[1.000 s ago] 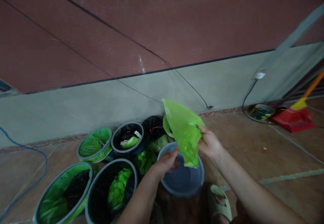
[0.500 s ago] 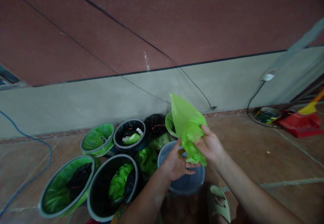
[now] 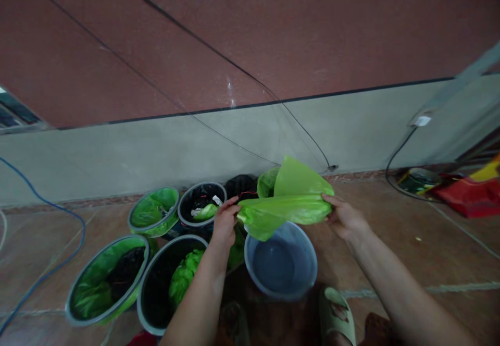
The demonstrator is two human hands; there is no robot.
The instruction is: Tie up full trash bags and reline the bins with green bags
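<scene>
A bright green plastic bag is stretched sideways between my two hands, just above an empty grey-blue bin on the tiled floor. My left hand pinches the bag's left end, fingers closed. At the bag's right end, my right hand grips the plastic, fingers curled around it. The bag's upper flap sticks up behind the stretched part.
Several round bins stand left of the empty one, some lined in green, some holding black and green bags. A blue hose runs along the left floor. A red dustpan lies at far right. My sandalled foot is below the bin.
My left hand left the bin's rim, took the bag's left end and pulled it leftward. The bag went from hanging bunched in my right hand to stretched out flat.
</scene>
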